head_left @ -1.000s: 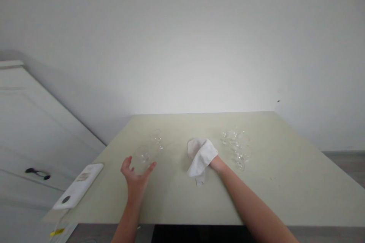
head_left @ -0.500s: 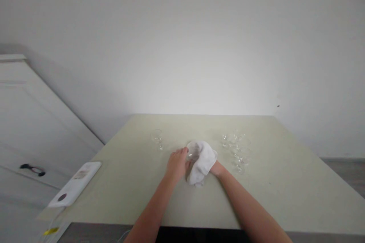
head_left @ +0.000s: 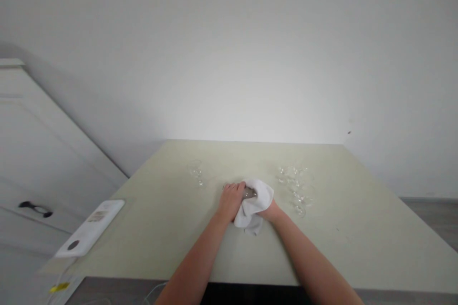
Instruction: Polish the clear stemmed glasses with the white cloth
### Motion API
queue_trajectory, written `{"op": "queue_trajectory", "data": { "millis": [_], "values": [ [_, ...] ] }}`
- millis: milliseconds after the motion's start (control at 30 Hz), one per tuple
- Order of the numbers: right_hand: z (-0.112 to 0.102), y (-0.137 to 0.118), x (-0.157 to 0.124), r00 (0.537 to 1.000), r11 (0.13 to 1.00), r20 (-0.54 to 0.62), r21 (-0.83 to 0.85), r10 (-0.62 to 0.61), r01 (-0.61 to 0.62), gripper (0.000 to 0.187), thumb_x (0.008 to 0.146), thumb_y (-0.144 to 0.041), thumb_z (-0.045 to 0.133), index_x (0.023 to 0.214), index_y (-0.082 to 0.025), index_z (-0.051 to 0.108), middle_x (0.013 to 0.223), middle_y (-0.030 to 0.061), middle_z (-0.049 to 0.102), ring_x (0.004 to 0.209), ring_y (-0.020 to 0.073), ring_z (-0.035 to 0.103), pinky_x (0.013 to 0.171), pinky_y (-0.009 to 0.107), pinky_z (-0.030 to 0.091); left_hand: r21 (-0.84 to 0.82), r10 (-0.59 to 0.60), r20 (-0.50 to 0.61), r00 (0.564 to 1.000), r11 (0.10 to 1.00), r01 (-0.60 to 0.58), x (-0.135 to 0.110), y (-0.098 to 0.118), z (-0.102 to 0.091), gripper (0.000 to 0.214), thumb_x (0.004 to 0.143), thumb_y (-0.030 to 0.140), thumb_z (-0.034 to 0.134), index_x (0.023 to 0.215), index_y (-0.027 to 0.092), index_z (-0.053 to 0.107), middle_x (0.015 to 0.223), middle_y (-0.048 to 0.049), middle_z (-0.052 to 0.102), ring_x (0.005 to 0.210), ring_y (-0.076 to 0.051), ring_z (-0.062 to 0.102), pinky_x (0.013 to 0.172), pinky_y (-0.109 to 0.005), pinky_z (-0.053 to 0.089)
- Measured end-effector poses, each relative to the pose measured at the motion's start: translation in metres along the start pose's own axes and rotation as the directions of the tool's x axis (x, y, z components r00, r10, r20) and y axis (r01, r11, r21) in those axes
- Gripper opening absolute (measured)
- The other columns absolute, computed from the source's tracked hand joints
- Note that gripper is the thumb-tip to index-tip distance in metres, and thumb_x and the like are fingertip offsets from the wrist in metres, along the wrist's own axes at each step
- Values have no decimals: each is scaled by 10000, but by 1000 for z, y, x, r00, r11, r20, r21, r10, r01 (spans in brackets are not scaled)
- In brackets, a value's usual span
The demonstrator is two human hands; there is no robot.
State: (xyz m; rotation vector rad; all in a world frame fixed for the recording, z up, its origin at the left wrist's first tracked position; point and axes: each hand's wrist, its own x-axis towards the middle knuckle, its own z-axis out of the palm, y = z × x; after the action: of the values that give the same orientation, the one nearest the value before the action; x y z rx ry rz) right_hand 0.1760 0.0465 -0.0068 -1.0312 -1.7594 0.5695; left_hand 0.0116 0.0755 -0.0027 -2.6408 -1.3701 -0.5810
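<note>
My left hand [head_left: 231,198] is closed around a clear glass [head_left: 247,193] at the middle of the pale table [head_left: 171,228]. My right hand [head_left: 268,209] is almost wholly wrapped in a white cloth [head_left: 255,202] and presses it against the same glass. Only the right wrist shows; the fingers are hidden under the cloth. One clear stemmed glass [head_left: 196,173] stands alone to the left of my hands. Several clear glasses [head_left: 297,186] stand grouped to the right.
A white flat device [head_left: 91,227] with a dark round spot lies at the table's left edge. A white cabinet [head_left: 39,162] with a black handle [head_left: 35,208] stands to the left. A plain white wall rises behind the table.
My left hand came from the left side of the table, where it was open near a glass, to the cloth, and now grips a glass against it. The cloth has bunched lower.
</note>
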Motion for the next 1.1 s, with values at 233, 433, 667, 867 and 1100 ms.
{"op": "queue_trajectory", "data": {
  "millis": [233, 433, 667, 867, 1100],
  "values": [
    [12, 16, -5, 955, 957, -118, 140, 272, -255, 275, 769, -283, 499, 967, -180, 660, 949, 90, 723, 925, 260, 660, 940, 446, 501, -1, 48, -26, 999, 999, -48, -1, 5, 2, 354, 874, 165, 508, 1227, 179, 494, 1065, -95, 628, 1051, -240, 571, 995, -394, 368],
    [8, 9, -3, 999, 991, -44, 133, 10, -4, 427, 744, -310, 633, 1139, -150, 604, 1123, 116, 674, 1053, 292, 631, 996, 446, 471, 13, -18, 86, 996, 1000, 17, -4, 4, 3, 357, 889, 174, 498, 1245, 152, 478, 1008, -111, 655, 931, -236, 631, 818, -348, 452],
    [5, 3, -1, 977, 977, -94, -113, -191, 180, 558, 758, -302, 669, 1275, -153, 520, 1248, 153, 610, 1172, 316, 568, 1071, 460, 400, 42, -12, -89, 996, 999, 16, -6, 0, -5, 366, 884, 91, 460, 1240, 176, 484, 1006, -82, 654, 979, -229, 598, 925, -392, 440],
    [11, 15, -3, 965, 993, -238, 62, 112, -100, 372, 715, -332, 654, 1045, -163, 618, 941, 78, 697, 878, 237, 651, 897, 408, 510, -27, 36, -214, 976, 999, -43, -2, -2, 3, 302, 866, 92, 476, 1140, 182, 563, 1013, -71, 666, 1005, -225, 589, 1036, -422, 385],
    [22, 24, -2, 893, 899, -251, 335, 374, -283, 253, 753, -399, 625, 896, -193, 662, 829, 65, 720, 844, 236, 664, 809, 379, 546, -149, 118, -200, 973, 977, -149, -5, 4, -5, 511, 870, 193, 502, 1375, 191, 420, 1216, -88, 603, 1152, -218, 523, 1109, -427, 299]
  ]
}}
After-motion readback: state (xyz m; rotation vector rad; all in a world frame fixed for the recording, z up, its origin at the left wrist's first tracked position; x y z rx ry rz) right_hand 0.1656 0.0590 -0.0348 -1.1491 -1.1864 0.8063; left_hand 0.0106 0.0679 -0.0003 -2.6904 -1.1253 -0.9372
